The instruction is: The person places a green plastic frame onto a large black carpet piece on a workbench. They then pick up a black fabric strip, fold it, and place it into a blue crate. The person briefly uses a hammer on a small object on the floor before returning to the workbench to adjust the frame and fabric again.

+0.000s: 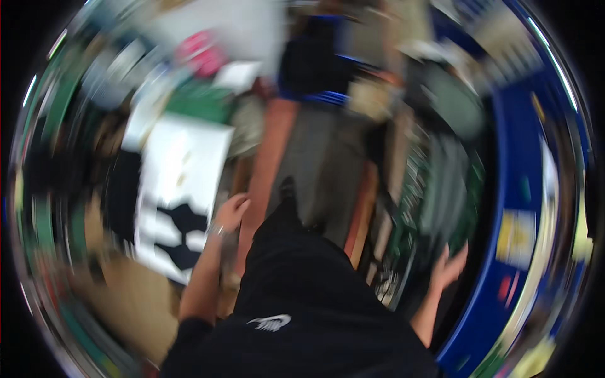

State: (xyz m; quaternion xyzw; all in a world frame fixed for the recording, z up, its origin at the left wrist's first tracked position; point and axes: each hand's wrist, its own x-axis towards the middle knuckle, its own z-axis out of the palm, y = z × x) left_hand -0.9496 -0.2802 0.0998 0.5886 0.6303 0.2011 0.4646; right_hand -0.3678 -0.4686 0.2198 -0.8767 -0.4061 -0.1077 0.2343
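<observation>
My left hand, with a band at its wrist, hangs beside a white sheet or board. Its fingers look loosely bent and slightly apart, and I see nothing in them. Black flat shapes lie on the white surface near that forearm. Out to the right, my right hand is open, fingers and thumb spread, holding nothing. It is between dark grey items piled in a green crate and a blue panel. Motion smears the whole picture.
A grey walkway with reddish edges runs ahead of my legs. A blue crate with dark contents stands at its far end. A green item and a pink item lie at the far left; brown cardboard is near left.
</observation>
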